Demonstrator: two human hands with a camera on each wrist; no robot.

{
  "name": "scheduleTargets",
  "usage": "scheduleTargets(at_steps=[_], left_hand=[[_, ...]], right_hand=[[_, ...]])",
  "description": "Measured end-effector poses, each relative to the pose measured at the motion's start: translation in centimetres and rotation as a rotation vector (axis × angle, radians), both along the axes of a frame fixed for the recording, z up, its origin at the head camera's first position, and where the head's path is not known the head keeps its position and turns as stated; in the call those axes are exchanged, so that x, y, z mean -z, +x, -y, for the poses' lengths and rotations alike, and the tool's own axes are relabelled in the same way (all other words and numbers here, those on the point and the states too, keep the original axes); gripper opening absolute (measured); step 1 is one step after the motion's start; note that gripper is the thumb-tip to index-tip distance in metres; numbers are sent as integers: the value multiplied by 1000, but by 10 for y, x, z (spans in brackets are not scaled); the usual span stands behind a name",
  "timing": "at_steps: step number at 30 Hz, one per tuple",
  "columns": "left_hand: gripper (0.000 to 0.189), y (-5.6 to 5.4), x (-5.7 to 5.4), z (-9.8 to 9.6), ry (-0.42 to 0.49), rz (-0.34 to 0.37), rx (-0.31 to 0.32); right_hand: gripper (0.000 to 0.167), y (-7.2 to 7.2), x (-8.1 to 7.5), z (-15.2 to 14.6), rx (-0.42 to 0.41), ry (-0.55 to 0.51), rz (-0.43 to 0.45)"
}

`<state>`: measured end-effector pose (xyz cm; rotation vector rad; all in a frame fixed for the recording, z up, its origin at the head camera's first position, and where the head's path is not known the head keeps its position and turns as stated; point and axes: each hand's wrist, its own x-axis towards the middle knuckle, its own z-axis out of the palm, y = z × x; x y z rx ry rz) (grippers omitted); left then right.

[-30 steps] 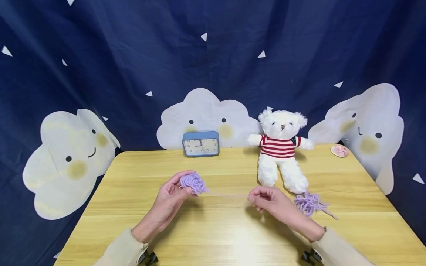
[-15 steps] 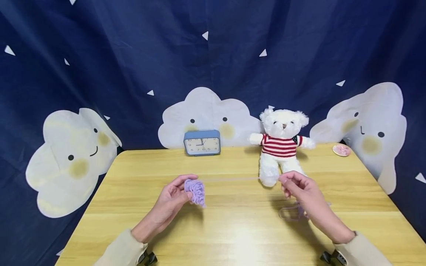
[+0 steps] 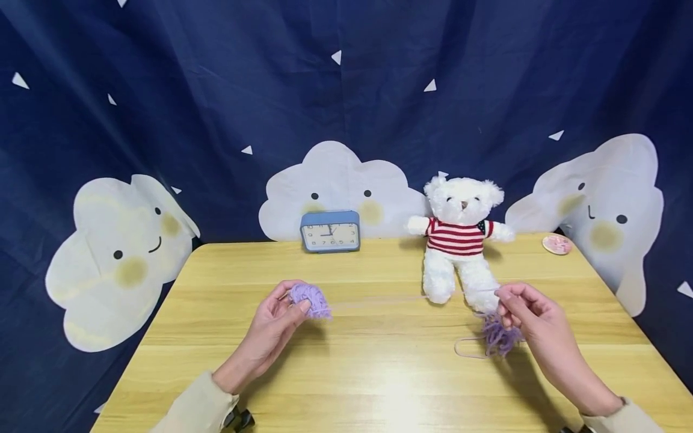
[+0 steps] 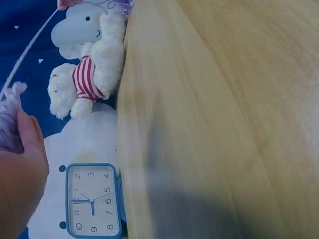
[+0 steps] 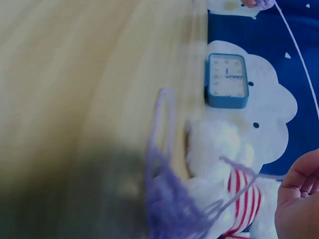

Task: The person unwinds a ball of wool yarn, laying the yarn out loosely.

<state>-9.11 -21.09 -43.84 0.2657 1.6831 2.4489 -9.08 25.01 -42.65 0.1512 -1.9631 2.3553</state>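
Observation:
My left hand [image 3: 276,325] grips a small wound ball of lilac yarn [image 3: 311,300] between thumb and fingers, above the left middle of the table. From the ball a single yarn strand [image 5: 299,52] stretches across to my right hand [image 3: 547,328], whose thumb and fingertips pinch it in front of the bear's leg. Below the right hand lies a loose lilac yarn tangle [image 3: 499,338], with one loop spread to its left. In the right wrist view, yarn also runs up from this tangle [image 5: 174,209] to the pinching fingers.
A white teddy bear [image 3: 456,239] in a striped shirt sits at the back right, its leg close to the tangle. A blue alarm clock [image 3: 330,232] stands at the back edge. A round pink disc [image 3: 556,244] lies at the far right corner of the wooden table [image 3: 216,282].
My right hand has moved right, drawing out a longer span of yarn and lifting some from the tangle. My left hand stays in nearly the same place, the ball turning in its fingers.

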Motion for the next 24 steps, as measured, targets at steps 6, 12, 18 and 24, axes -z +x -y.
scheduleTargets(at_steps=[6,12,18,24], left_hand=[[47,-3,2,1,-10,0,-46],[38,1,3,6,99,-18,3],[46,2,3,7,103,-17,53],[52,1,2,7,58,0,89]], right_hand=[[14,8,16,-26,32,-27,62],[16,7,27,-53,71,92,132],[19,5,32,-77,92,329,213],[19,0,33,-90,59,541,255]])
